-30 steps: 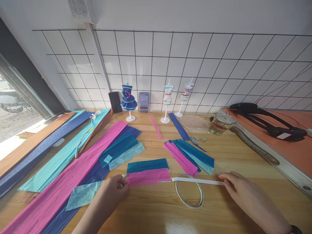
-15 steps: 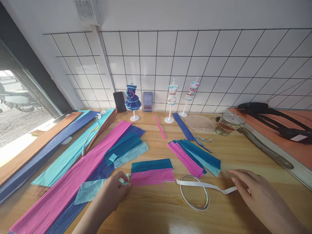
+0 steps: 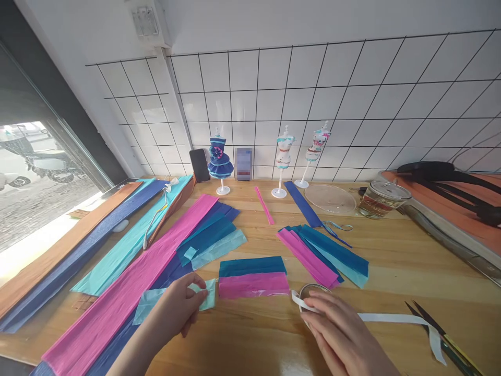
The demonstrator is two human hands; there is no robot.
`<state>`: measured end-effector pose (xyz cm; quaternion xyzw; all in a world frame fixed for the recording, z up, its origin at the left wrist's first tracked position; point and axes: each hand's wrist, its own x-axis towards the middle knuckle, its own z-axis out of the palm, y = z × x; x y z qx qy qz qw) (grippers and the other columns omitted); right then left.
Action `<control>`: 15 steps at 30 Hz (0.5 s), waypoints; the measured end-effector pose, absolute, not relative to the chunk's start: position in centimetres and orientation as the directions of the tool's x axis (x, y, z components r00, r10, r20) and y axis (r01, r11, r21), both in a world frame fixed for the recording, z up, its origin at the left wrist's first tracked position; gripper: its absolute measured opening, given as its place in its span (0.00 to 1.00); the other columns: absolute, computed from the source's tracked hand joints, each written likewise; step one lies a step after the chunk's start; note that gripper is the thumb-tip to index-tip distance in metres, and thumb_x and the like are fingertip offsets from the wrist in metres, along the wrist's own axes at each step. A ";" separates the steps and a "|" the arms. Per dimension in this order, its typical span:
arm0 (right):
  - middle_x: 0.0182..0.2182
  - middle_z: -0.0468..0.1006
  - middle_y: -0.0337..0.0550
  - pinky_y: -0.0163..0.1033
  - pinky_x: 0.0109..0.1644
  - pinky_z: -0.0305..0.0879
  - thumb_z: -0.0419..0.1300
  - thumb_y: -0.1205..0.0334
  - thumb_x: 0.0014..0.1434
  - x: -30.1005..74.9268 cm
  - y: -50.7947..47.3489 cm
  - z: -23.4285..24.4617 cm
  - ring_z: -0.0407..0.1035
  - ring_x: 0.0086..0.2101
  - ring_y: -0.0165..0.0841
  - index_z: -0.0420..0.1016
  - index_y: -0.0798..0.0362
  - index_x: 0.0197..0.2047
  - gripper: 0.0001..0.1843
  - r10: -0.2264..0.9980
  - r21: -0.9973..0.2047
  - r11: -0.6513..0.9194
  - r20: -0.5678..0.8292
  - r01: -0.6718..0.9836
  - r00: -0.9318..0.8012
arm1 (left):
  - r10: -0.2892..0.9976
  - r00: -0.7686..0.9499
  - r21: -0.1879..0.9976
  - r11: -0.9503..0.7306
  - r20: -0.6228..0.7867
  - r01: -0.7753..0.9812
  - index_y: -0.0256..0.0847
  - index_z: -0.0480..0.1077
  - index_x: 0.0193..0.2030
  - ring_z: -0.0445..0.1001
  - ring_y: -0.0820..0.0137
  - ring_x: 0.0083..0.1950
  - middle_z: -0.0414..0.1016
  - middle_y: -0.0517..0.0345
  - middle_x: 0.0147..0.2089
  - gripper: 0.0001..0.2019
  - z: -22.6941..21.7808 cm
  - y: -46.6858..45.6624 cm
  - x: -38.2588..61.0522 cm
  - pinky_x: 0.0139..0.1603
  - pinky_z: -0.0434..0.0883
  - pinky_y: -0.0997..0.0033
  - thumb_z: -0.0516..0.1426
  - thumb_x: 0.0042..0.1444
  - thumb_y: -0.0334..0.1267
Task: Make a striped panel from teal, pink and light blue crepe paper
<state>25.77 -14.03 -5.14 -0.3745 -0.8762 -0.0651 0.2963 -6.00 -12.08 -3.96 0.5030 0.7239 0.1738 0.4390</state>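
Observation:
My left hand [image 3: 187, 304] is closed, thumb and index finger together at a light turquoise crepe paper strip [image 3: 210, 296] that passes under it. Right of it, a dark teal and pink paper piece [image 3: 253, 282] lies flat. My right hand [image 3: 338, 331] reaches over a narrow tape ring [image 3: 314, 287], fingers close together and bent onto its rim. A white tape strip [image 3: 391, 317] runs beneath this hand; one end shows left of the fingers and the other trails right across the scissors [image 3: 446, 334]. My right fingertips are partly hidden.
Long crepe strips, including a pink strip [image 3: 129, 282], cover the left side. Folded teal and pink papers [image 3: 324, 256] lie behind my right hand. Small dress forms [image 3: 221, 162], phones [image 3: 200, 165] and a glass jar [image 3: 383, 198] stand along the back. An orange bag [image 3: 462, 196] lies right.
My right hand has moved left onto the tape ring, and the white strip now trails out to its right. More turquoise paper shows beside my left hand. The view has shifted, revealing scissors.

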 end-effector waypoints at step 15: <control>0.37 0.81 0.34 0.39 0.48 0.70 0.47 0.69 0.64 23.4 -14.8 -6.5 0.74 0.42 0.34 0.76 0.48 0.37 0.16 0.406 0.096 0.784 0.668 0.613 -0.623 | 0.995 0.053 0.359 -0.079 0.081 0.930 0.47 0.75 0.36 0.74 0.64 0.38 0.75 0.58 0.34 0.10 -6.0 -12.5 -11.9 0.37 0.70 0.66 0.55 0.55 0.47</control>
